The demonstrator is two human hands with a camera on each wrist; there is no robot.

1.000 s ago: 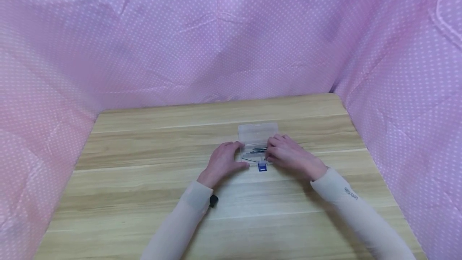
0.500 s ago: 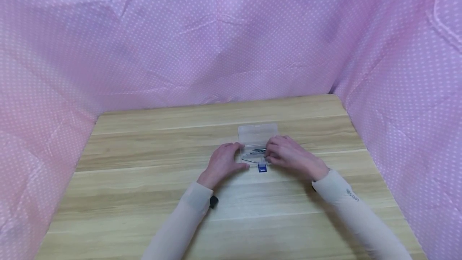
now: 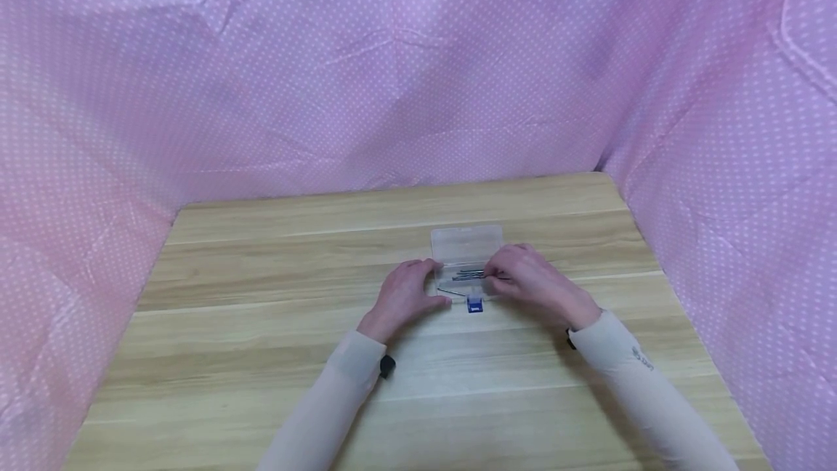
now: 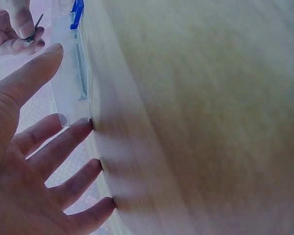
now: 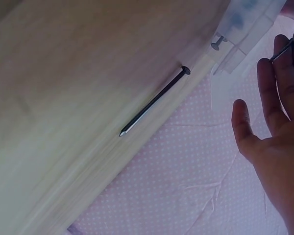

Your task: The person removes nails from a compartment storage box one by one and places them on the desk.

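A clear plastic box (image 3: 466, 243) stands with its lid folded back, a blue latch (image 3: 474, 304) hanging at its front. Several dark nails (image 3: 467, 275) lie in its rear part, and a single nail (image 3: 451, 291) slants in the front part. My left hand (image 3: 404, 291) holds the box's left end, thumb at the front edge and fingers at the rear corner. Above the right side, my right hand (image 3: 532, 278) pinches a nail (image 4: 39, 20) between thumb and fingers; its shaft also crosses the fingers in the right wrist view. That hand hides the box's right end.
Another long nail (image 5: 154, 102) lies on the wooden table (image 3: 275, 355) outside the box, seen in the right wrist view. Pink dotted cloth (image 3: 392, 78) hangs behind the table and at both sides.
My right hand has drawn slightly back to the right from inside the box, and a nail now shows in its fingers. My left hand and the box have stayed in place.
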